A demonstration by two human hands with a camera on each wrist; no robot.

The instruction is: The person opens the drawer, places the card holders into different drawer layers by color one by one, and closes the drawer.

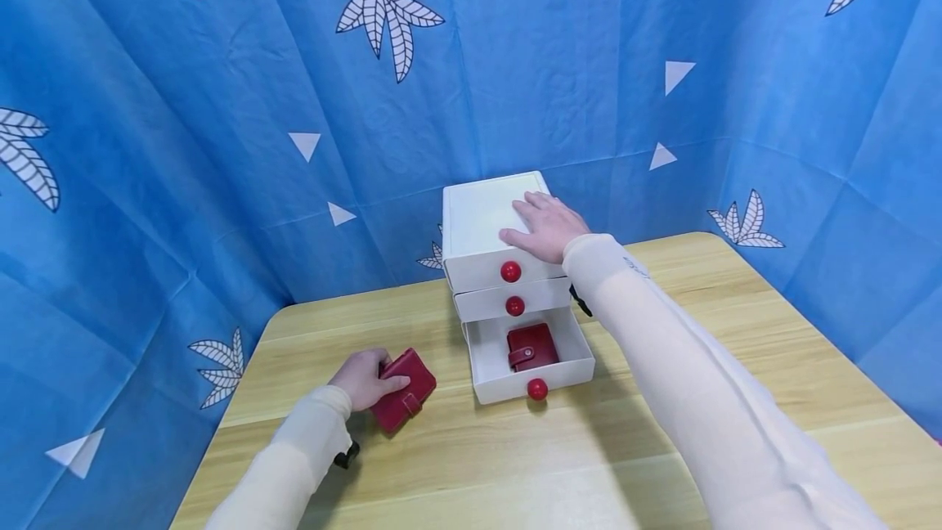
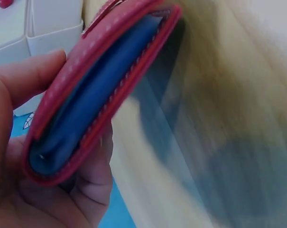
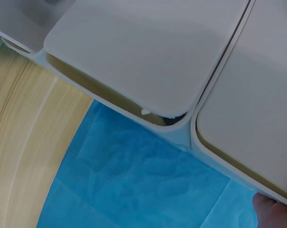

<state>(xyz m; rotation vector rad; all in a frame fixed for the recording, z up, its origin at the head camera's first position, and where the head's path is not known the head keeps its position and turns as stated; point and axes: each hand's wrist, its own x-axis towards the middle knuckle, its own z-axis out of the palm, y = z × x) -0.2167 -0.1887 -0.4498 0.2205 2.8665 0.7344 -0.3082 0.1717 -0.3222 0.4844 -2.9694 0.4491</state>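
left hand (image 1: 364, 379): low and near the body, fingers and thumb curled in a grip
right hand (image 1: 546, 226): stretched forward – palm down, fingers flat and relaxed
arms: both in cream long sleeves, right one reaching further

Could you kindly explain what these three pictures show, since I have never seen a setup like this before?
A person wears three cameras: one on the head, one on each wrist. The head view shows a light wooden table against blue patterned cloth. On it stands a small white three-drawer box with red round knobs. Its bottom drawer is pulled out and holds a red snap wallet. The right hand rests flat on the box top. The left hand grips a second red wallet with blue lining, seen close in the left wrist view.
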